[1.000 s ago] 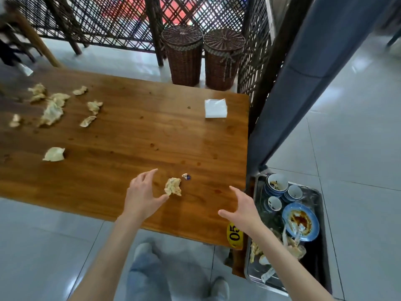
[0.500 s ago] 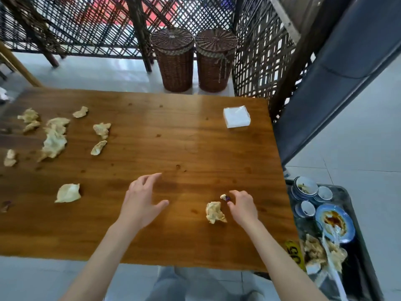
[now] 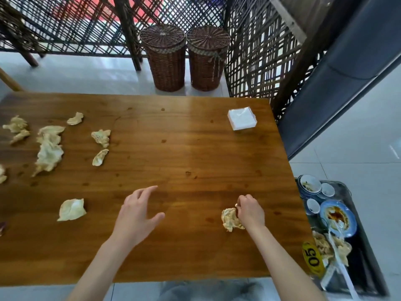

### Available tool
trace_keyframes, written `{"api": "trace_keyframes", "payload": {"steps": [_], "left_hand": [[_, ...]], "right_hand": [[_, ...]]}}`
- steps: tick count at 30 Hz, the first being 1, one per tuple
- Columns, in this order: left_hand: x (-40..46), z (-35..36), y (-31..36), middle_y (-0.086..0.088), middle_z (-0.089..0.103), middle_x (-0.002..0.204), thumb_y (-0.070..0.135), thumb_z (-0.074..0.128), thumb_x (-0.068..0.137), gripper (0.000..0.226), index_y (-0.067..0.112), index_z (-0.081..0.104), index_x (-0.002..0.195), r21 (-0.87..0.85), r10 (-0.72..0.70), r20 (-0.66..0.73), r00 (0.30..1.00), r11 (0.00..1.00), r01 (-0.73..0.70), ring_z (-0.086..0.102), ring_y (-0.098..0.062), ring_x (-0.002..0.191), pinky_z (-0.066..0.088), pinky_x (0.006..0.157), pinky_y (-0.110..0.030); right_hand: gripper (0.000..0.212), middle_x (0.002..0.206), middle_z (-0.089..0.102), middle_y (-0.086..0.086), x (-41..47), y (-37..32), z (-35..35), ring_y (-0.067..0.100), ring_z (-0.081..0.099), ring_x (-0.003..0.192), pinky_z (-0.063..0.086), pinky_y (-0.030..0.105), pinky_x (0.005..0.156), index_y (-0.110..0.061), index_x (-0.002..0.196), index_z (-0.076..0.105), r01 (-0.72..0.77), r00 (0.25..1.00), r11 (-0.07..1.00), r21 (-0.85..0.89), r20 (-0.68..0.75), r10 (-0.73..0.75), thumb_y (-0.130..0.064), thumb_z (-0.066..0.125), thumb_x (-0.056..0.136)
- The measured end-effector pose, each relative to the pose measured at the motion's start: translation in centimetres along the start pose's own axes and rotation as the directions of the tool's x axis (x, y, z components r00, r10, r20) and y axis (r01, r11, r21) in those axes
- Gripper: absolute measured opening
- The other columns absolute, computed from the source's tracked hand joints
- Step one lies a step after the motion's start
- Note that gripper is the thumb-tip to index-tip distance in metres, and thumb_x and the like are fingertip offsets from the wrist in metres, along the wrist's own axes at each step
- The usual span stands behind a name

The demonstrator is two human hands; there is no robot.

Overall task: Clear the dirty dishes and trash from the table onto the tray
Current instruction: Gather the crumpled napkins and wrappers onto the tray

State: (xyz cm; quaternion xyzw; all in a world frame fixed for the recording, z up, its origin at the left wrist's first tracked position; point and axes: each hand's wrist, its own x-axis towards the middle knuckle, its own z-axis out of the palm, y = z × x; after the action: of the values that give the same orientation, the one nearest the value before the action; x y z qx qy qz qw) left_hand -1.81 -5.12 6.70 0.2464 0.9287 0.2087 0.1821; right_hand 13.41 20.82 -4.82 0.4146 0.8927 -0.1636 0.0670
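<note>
My right hand (image 3: pixel 249 210) is curled on the wooden table (image 3: pixel 184 148), fingertips pinching a small scrap that is mostly hidden, right beside a crumpled stained napkin (image 3: pixel 230 219). My left hand (image 3: pixel 136 213) hovers open over the table, fingers spread, holding nothing. Several more crumpled napkins lie to the left, one near the front (image 3: pixel 71 209) and a large one (image 3: pixel 48 155) further back. The metal tray (image 3: pixel 366 268) sits low at the right, off the table's end, holding bowls, a sauce-stained blue plate (image 3: pixel 338 218) and used napkins.
A stack of clean white napkins (image 3: pixel 242 118) sits at the table's far right corner. Two wicker baskets (image 3: pixel 167 59) stand behind the table against a lattice screen. A yellow number tag (image 3: pixel 312 258) hangs at the table's right end.
My right hand came from beside the tray onto the table and closed its fingertips on the small scrap next to the crumpled napkin. My left hand drew away from that napkin to the left.
</note>
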Motion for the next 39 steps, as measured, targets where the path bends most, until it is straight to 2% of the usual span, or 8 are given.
{"api": "trace_keyframes", "payload": {"steps": [5, 13, 19, 23, 27, 29, 34, 39], "left_hand": [[-1.0, 0.2, -0.8, 0.003, 0.042, 0.142, 0.037, 0.073, 0.079, 0.073, 0.030, 0.036, 0.142, -0.050, -0.027, -0.032, 0.999, 0.998, 0.026, 0.038, -0.017, 0.131, 0.040, 0.104, -0.036], [-3.9, 1.9, -0.9, 0.003, 0.042, 0.142, 0.038, 0.072, 0.079, 0.072, 0.031, 0.036, 0.141, -0.100, -0.096, -0.034, 0.995, 0.991, 0.092, 0.037, -0.018, 0.130, 0.040, 0.103, -0.038], [-4.8, 3.3, -0.7, 0.002, 0.041, 0.142, 0.040, 0.071, 0.079, 0.072, 0.032, 0.035, 0.141, -0.103, -0.146, -0.037, 0.989, 0.985, 0.142, 0.038, -0.020, 0.129, 0.042, 0.100, -0.039], [-5.0, 3.6, -0.3, 0.001, 0.042, 0.142, 0.040, 0.071, 0.079, 0.072, 0.030, 0.036, 0.141, -0.107, -0.159, -0.044, 0.986, 0.982, 0.154, 0.039, -0.020, 0.130, 0.042, 0.101, -0.039], [-4.9, 3.3, -0.2, 0.001, 0.042, 0.143, 0.039, 0.071, 0.080, 0.072, 0.029, 0.036, 0.141, -0.109, -0.168, -0.067, 0.984, 0.981, 0.160, 0.039, -0.020, 0.130, 0.042, 0.101, -0.039], [-4.9, 2.9, -0.2, 0.001, 0.041, 0.143, 0.038, 0.071, 0.081, 0.071, 0.029, 0.036, 0.142, -0.112, -0.171, -0.068, 0.983, 0.980, 0.163, 0.038, -0.020, 0.130, 0.041, 0.102, -0.038], [-4.8, 1.2, -1.8, 0.003, 0.039, 0.145, 0.040, 0.068, 0.082, 0.070, 0.030, 0.034, 0.143, -0.102, -0.200, -0.077, 0.977, 0.976, 0.191, 0.036, -0.018, 0.132, 0.040, 0.104, -0.037], [-4.0, -1.4, -6.6, 0.003, 0.039, 0.145, 0.041, 0.067, 0.083, 0.069, 0.031, 0.032, 0.142, -0.087, -0.244, -0.080, 0.966, 0.967, 0.237, 0.037, -0.018, 0.132, 0.040, 0.105, -0.037]], "right_hand": [[0.028, 0.112, 0.064, 0.003, -0.1, 0.3, -0.5, 0.018, 0.060, 0.104, 0.054, 0.027, 0.078, -0.015, 0.118, 0.057, -0.098, 0.995, 0.992, 0.074, 0.037, 0.095, -0.014, 0.061, 0.090], [0.011, 0.100, 0.057, 0.002, 0.1, 0.8, -1.2, 0.019, 0.056, 0.094, 0.054, 0.033, 0.076, -0.017, 0.092, 0.058, -0.125, 0.987, 0.987, 0.105, 0.116, 0.113, -0.010, 0.061, 0.085], [0.012, 0.090, 0.064, -0.003, -1.1, 0.4, -1.6, 0.010, 0.062, 0.082, 0.050, 0.017, 0.062, -0.019, 0.089, 0.062, -0.158, 0.986, 0.909, 0.387, 0.113, 0.123, -0.012, 0.069, 0.082], [0.006, 0.087, 0.063, -0.004, -1.5, -0.3, -1.1, 0.008, 0.060, 0.082, 0.045, 0.012, 0.059, -0.019, 0.079, 0.067, -0.093, 0.976, 0.928, 0.360, 0.216, 0.015, -0.017, 0.073, 0.079], [0.016, 0.108, 0.053, 0.001, -2.2, -1.1, 0.3, 0.015, 0.053, 0.100, 0.051, 0.021, 0.076, -0.013, 0.091, 0.073, 0.050, 0.971, 0.986, 0.159, 0.224, -0.085, -0.021, 0.075, 0.077], [0.020, 0.111, 0.053, 0.002, -2.7, -1.4, 0.8, 0.016, 0.053, 0.101, 0.053, 0.023, 0.080, -0.012, 0.097, 0.072, 0.067, 0.980, 0.992, 0.105, 0.181, -0.085, -0.020, 0.074, 0.078], [0.009, 0.103, 0.058, 0.002, -3.1, -2.3, 0.6, 0.008, 0.053, 0.082, 0.047, 0.014, 0.068, -0.015, 0.087, 0.069, 0.046, 0.993, 0.984, 0.172, 0.103, -0.065, -0.017, 0.073, 0.080], [0.023, 0.095, 0.061, 0.003, -2.1, -6.0, -1.3, 0.016, 0.059, 0.084, 0.056, 0.026, 0.066, -0.019, 0.091, 0.056, -0.001, 0.997, 0.944, 0.330, 0.072, -0.024, -0.007, 0.072, 0.079]]}}
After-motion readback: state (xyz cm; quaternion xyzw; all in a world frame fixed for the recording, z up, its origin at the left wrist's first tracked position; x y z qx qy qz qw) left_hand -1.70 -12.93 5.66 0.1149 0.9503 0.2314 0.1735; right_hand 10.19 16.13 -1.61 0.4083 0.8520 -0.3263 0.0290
